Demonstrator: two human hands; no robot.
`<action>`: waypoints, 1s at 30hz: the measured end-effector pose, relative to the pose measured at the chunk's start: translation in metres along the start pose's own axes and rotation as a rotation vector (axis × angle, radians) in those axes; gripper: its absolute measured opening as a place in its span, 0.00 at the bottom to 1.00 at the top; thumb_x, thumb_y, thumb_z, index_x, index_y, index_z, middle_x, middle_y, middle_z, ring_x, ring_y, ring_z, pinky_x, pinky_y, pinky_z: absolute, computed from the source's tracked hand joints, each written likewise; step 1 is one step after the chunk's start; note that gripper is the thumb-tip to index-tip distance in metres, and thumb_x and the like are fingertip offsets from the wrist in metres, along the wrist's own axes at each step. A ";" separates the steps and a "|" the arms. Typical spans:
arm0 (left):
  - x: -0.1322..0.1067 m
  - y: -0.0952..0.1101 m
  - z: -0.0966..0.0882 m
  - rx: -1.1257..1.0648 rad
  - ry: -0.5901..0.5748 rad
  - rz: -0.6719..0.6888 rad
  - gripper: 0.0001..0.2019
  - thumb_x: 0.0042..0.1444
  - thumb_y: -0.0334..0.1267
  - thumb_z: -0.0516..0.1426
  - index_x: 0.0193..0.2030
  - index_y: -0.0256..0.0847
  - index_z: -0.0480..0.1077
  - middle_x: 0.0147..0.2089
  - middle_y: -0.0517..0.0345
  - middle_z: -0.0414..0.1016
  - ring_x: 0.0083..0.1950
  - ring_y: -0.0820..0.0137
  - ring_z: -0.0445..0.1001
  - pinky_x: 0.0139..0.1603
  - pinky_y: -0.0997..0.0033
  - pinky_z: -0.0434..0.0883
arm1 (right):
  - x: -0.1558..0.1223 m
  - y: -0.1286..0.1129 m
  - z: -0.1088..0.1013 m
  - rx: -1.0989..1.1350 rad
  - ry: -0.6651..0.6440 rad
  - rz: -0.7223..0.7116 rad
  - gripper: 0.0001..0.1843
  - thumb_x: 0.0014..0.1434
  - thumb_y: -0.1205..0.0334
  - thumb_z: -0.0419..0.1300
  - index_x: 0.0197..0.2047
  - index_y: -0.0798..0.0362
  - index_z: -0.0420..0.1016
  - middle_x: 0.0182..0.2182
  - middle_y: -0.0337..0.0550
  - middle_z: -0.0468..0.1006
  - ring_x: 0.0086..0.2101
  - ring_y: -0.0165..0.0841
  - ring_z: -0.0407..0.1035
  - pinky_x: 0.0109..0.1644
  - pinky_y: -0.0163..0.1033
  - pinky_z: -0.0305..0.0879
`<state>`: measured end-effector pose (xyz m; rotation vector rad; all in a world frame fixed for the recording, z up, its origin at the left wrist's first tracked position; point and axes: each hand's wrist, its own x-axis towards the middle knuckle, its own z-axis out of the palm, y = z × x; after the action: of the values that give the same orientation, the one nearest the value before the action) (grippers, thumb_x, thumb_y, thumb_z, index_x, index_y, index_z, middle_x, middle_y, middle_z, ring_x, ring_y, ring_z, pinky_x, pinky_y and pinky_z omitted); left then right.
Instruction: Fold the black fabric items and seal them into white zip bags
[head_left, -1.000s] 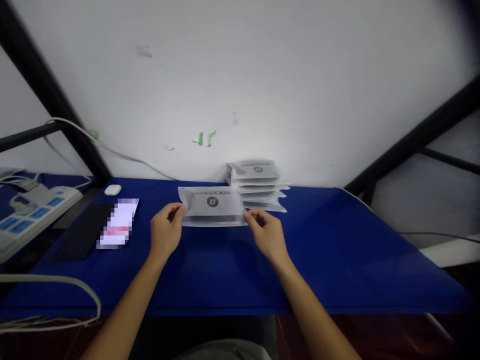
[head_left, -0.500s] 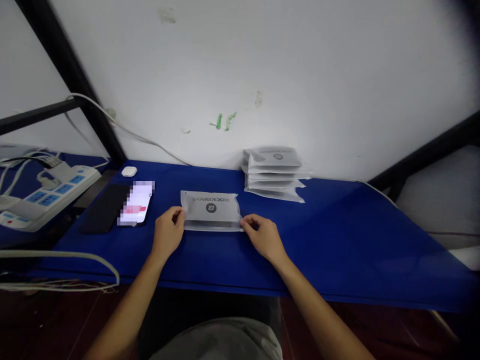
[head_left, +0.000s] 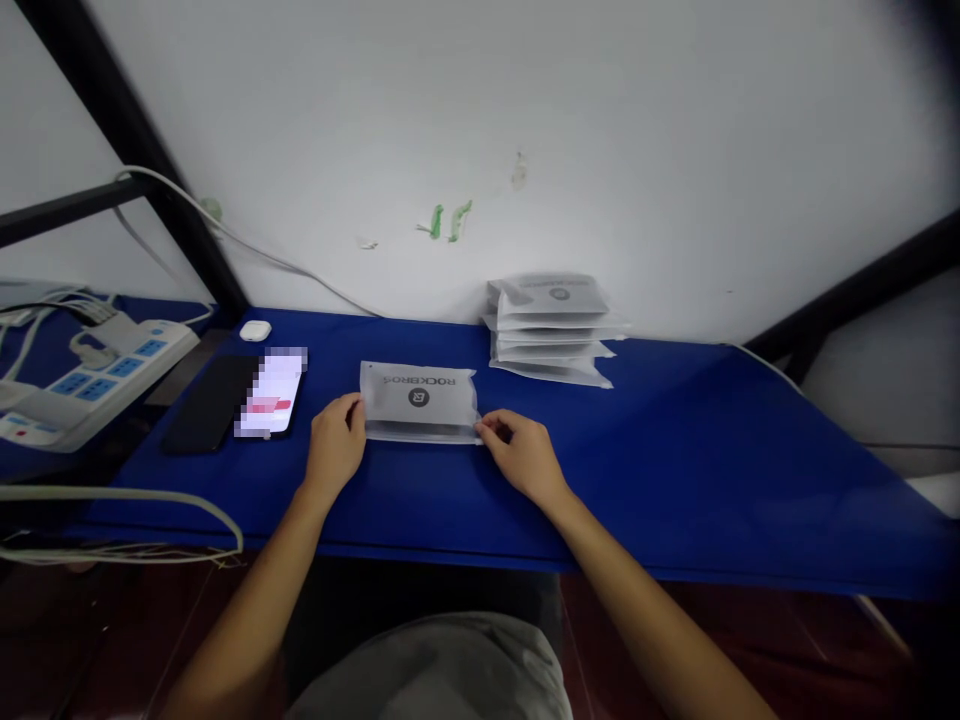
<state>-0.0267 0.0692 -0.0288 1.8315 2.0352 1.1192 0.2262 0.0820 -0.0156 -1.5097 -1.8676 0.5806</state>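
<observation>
A frosted zip bag point(head_left: 420, 400) with an upside-down ROCKBROS print and a round logo lies flat on the blue table point(head_left: 450, 510). Something dark shows faintly inside it. My left hand point(head_left: 337, 437) pinches the bag's left edge. At its lower right corner, my right hand point(head_left: 523, 455) grips the bag between thumb and forefinger. Behind it to the right, against the wall, stands a stack of similar frosted bags point(head_left: 553, 325).
To the left lie a phone with a lit, blurred screen point(head_left: 274, 393), a black flat object point(head_left: 211, 405) and a small white case point(head_left: 256, 330). A power strip point(head_left: 105, 375) with plugs and cables sits farther left. Black frame bars point(head_left: 180, 205) slant up at both sides.
The whole view has shifted slightly, so the scene sits higher. Both hands keep their hold on the bag, which stays in about the same place on the table.
</observation>
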 end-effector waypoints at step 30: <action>-0.013 0.064 0.027 0.405 -0.285 0.744 0.10 0.60 0.26 0.49 0.38 0.36 0.71 0.35 0.52 0.72 0.40 0.63 0.70 0.40 0.63 0.68 | -0.004 0.008 -0.012 -0.517 -0.108 -0.538 0.09 0.62 0.70 0.52 0.40 0.54 0.73 0.39 0.47 0.75 0.37 0.37 0.66 0.38 0.41 0.59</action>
<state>0.0418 0.0655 -0.0115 2.8880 1.5142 0.5083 0.2409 0.0794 -0.0133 -1.1872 -2.5092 -0.0840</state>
